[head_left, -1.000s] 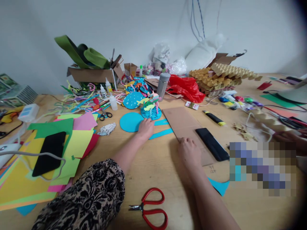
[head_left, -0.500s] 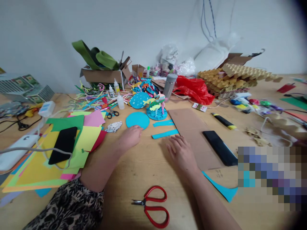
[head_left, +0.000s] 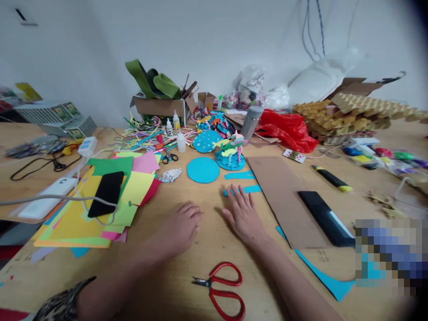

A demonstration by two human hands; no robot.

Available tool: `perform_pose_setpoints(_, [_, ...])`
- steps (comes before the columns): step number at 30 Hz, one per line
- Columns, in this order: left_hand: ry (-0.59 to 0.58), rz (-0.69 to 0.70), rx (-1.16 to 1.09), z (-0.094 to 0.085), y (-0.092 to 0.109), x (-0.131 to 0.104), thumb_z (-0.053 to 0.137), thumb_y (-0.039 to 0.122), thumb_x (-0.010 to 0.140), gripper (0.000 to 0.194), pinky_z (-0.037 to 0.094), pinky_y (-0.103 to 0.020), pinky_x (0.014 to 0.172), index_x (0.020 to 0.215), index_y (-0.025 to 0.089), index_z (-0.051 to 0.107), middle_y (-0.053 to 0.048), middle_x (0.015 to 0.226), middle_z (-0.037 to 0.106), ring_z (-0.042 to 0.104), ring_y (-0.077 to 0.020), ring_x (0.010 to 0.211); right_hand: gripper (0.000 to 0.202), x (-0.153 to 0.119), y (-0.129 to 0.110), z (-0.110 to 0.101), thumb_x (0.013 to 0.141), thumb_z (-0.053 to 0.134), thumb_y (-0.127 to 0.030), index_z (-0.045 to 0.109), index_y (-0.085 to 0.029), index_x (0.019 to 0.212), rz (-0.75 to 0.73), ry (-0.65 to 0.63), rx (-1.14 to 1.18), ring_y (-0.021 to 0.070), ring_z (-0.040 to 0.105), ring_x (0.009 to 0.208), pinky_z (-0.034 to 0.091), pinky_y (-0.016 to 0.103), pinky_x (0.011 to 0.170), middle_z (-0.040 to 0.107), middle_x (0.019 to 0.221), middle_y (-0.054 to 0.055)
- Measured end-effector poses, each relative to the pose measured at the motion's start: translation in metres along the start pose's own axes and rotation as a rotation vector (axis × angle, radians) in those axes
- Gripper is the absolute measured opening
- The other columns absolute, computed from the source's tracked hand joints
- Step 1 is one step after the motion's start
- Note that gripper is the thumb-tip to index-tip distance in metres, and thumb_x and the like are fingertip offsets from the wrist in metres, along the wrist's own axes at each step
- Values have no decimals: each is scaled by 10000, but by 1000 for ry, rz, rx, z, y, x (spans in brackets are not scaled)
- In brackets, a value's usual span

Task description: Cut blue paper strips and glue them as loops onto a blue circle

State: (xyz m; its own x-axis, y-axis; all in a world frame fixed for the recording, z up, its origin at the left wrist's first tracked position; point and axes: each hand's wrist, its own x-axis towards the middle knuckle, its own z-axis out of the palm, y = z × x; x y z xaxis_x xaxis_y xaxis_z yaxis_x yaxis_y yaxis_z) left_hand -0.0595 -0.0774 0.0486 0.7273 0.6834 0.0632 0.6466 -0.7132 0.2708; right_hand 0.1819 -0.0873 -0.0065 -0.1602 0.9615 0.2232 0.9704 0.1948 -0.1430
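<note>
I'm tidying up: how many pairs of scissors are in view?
2: red-handled metal scissors on the wooden table, low in the middle of the picture; black-handled scissors between the pink paper sheet and the nearest white plastic bottle. Others may be hidden.

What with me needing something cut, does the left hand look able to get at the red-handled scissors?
Probably yes: the red-handled scissors lie close to the left hand, with only tabletop visible between them.

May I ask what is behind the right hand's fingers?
A blue strip shows either side of the fingers; they hide part of its middle, and whether they touch it is unclear.
</note>
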Motion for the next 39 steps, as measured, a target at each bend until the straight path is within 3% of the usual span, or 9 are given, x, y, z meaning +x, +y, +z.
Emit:
perform_pose_setpoints(5, [81, -108, -76, 3, -12, -23, 473, 214, 903, 338, 424, -352, 1068, 1212, 230, 611, -40, 1272, 633, 539, -193, 1219, 630, 2, 0, 7, 957, 373, -519, 478, -71, 1387, -10, -19, -3, 325, 249, 1429, 141, 554, 1156, 417, 1488, 157])
perform_pose_setpoints(9, [254, -233, -127, 18, -26, -25, 415, 224, 931, 344, 446, -366, 1042, 1220, 163, 591, -89, 1245, 637, 568, -191, 1173, 593, -1, -1, 2, 960, 391, -486, 462, -96, 1401, -13, 59, 17, 310, 236, 1435, 156, 545, 1155, 423, 1486, 151])
perform_pose_setpoints(12, [339, -241, -148, 30, -33, -21, 407, 223, 931, 329, 477, -368, 1002, 1189, 154, 600, -99, 1203, 653, 590, -196, 1127, 559, 5, -10, -7, 973, 359, -459, 455, -125, 1410, -63, 21, 48, 298, 260, 1428, 184, 542, 1149, 437, 1479, 140])
perform_pose_setpoints(18, [398, -255, -96, 34, -48, -16, 420, 199, 921, 299, 476, -376, 1003, 1139, 164, 622, -96, 1160, 670, 596, -200, 1106, 607, 58, -39, -6, 972, 344, -488, 439, -93, 1422, -229, -99, 39, 314, 242, 1434, 112, 553, 1160, 351, 1522, 165])
perform_pose_setpoints(22, [386, -314, -63, 33, -57, -15, 455, 188, 902, 281, 472, -390, 1004, 1119, 180, 633, -90, 1156, 675, 601, -209, 1096, 654, 99, -51, 10, 970, 331, -507, 397, -57, 1440, -163, -160, 13, 337, 239, 1431, 124, 576, 1145, 346, 1513, 196])
perform_pose_setpoints(25, [366, -356, -56, 32, -60, -14, 470, 193, 906, 272, 457, -388, 1018, 1124, 185, 631, -87, 1170, 671, 593, -211, 1112, 706, 110, -61, 13, 966, 325, -522, 367, -3, 1442, -118, -215, -14, 350, 318, 1395, 146, 558, 1141, 399, 1466, 251])
perform_pose_setpoints(29, [366, -400, -49, 32, -61, -14, 479, 174, 905, 279, 448, -374, 1026, 1146, 181, 619, -86, 1178, 666, 589, -209, 1126, 761, 96, -81, 0, 958, 319, -550, 350, 40, 1438, -123, -229, -50, 341, 421, 1335, 179, 501, 1141, 493, 1370, 298])
perform_pose_setpoints(34, [384, -426, -41, 34, -62, -14, 472, 162, 913, 302, 439, -386, 1039, 1188, 169, 595, -101, 1223, 649, 573, -212, 1172, 764, 58, -115, -21, 942, 372, -550, 393, 49, 1416, -155, -295, -140, 362, 528, 1232, 282, 492, 1086, 574, 1242, 341])
perform_pose_setpoints(39, [412, -393, -26, 36, -60, -13, 460, 176, 918, 325, 423, -404, 1063, 1222, 194, 575, -94, 1268, 626, 541, -205, 1221, 755, 25, -129, -40, 909, 461, -548, 442, 39, 1383, -249, -368, -115, 364, 628, 1065, 376, 481, 1007, 678, 1053, 298])
